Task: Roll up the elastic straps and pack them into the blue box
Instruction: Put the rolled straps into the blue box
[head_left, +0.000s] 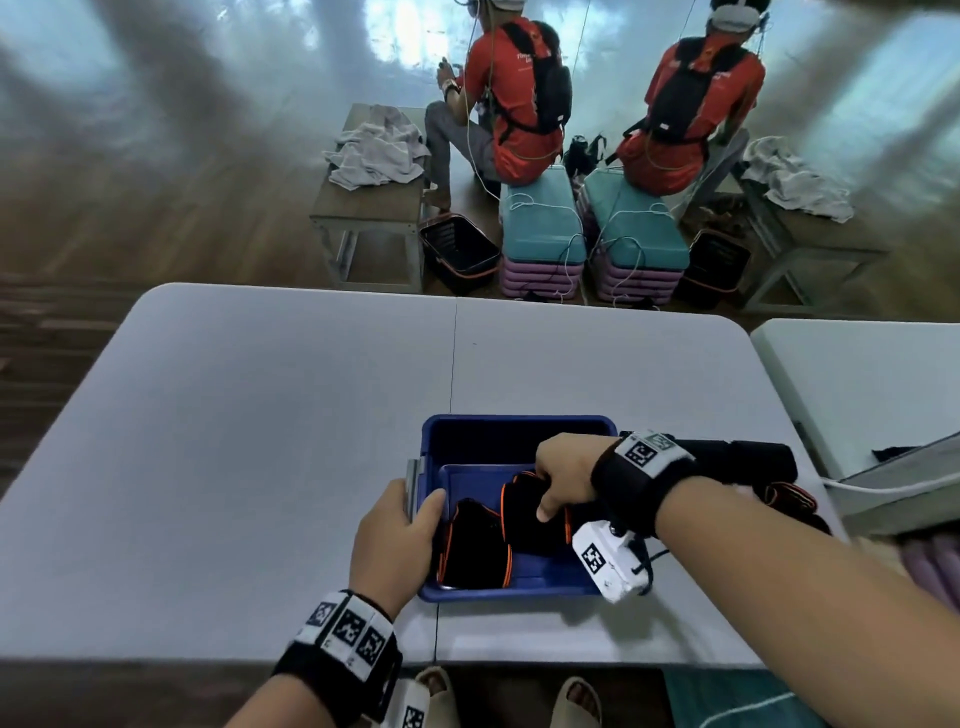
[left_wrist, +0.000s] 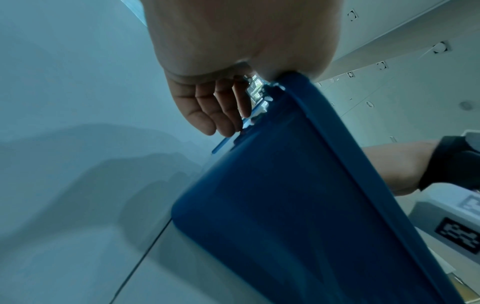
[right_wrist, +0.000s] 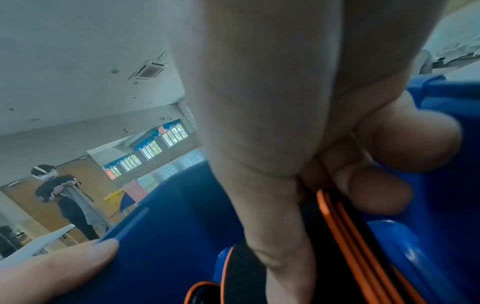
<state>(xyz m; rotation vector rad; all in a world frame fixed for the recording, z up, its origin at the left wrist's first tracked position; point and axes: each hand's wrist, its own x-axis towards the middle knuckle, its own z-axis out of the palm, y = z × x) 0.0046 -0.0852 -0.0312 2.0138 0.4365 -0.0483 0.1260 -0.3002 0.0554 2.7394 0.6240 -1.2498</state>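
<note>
The blue box (head_left: 519, 428) stands on the grey table near its front edge. Two rolled black straps with orange edging lie inside it: one (head_left: 475, 545) at the left, one (head_left: 535, 512) to its right. My right hand (head_left: 563, 475) reaches into the box and grips the right roll (right_wrist: 337, 236) between thumb and curled fingers. My left hand (head_left: 397, 535) holds the box's left rim (left_wrist: 324, 115), thumb over the edge (right_wrist: 64, 265) and fingers on the outer wall by a metal clasp (left_wrist: 255, 96).
More black straps (head_left: 748, 460) lie unrolled on the table right of the box. A second white table (head_left: 857, 384) abuts on the right. Beyond the table, two people in red shirts sit on stacked cushions, with black baskets (head_left: 457, 249) and benches holding towels.
</note>
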